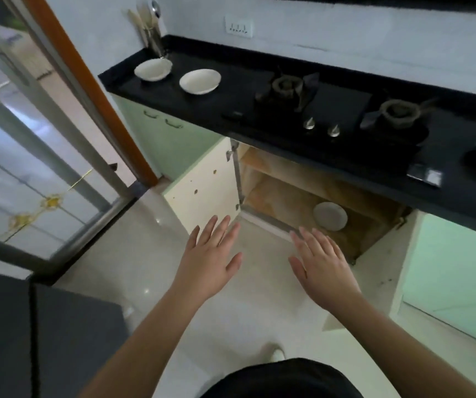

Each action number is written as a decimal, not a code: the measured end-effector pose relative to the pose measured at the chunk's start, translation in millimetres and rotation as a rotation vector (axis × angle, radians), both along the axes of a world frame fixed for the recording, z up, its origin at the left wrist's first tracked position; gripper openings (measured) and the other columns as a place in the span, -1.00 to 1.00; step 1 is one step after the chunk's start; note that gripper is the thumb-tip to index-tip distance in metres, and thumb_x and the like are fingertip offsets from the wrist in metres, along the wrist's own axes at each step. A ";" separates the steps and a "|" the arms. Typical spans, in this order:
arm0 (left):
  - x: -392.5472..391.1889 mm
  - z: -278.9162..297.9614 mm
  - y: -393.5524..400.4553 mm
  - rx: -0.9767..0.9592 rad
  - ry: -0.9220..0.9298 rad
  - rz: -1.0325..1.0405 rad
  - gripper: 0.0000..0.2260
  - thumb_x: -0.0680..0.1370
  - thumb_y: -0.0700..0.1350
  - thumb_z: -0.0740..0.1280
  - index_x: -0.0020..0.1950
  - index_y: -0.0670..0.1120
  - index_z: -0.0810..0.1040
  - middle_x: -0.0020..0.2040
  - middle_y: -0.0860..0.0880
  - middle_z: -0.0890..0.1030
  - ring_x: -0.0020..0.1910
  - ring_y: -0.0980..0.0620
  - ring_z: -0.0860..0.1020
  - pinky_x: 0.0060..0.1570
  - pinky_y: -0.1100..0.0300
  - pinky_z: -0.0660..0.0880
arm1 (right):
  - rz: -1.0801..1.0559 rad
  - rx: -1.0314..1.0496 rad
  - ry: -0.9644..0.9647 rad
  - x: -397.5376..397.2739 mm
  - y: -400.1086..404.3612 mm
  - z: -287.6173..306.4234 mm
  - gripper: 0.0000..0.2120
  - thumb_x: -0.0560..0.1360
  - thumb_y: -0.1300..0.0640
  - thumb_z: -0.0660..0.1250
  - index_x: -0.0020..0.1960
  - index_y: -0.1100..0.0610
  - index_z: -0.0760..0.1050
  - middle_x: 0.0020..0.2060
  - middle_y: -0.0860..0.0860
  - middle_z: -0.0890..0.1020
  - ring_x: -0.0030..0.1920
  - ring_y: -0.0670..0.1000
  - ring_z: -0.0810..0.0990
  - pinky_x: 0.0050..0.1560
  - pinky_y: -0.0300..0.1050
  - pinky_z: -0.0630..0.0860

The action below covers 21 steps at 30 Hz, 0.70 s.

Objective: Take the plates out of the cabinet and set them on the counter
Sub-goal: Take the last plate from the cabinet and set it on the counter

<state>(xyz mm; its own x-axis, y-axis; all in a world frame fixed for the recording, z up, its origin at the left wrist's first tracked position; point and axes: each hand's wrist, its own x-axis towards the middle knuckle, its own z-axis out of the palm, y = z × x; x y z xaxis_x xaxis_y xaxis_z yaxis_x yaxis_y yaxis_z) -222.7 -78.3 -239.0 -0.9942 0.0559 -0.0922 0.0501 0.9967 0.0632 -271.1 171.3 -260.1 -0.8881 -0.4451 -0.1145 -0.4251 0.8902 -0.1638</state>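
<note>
Both hands empty, fingers spread flat: left hand and right hand hover over the floor before the open cabinet. One plate left inside, pale, round, just beyond the right fingertips on the lower shelf. Best to reach low and grip the rim both sides. Three plates on the counter already, well above the fingers.

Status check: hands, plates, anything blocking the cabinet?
Left hand and right hand open, empty. One round white plate left in open cabinet; three white plates on black counter. Path clear.
</note>
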 end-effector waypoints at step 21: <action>-236.1 -41.7 -41.2 0.040 -0.090 -0.485 -0.40 0.60 0.30 -0.24 0.60 0.10 -0.16 0.63 0.04 -0.09 0.58 0.01 -0.18 0.54 -0.10 -0.07 | -0.455 -0.006 -0.020 -141.8 -49.1 -13.8 -0.38 0.60 -0.24 -0.23 0.58 0.01 0.03 0.55 -0.03 0.17 0.55 0.04 0.04 0.53 0.02 -0.11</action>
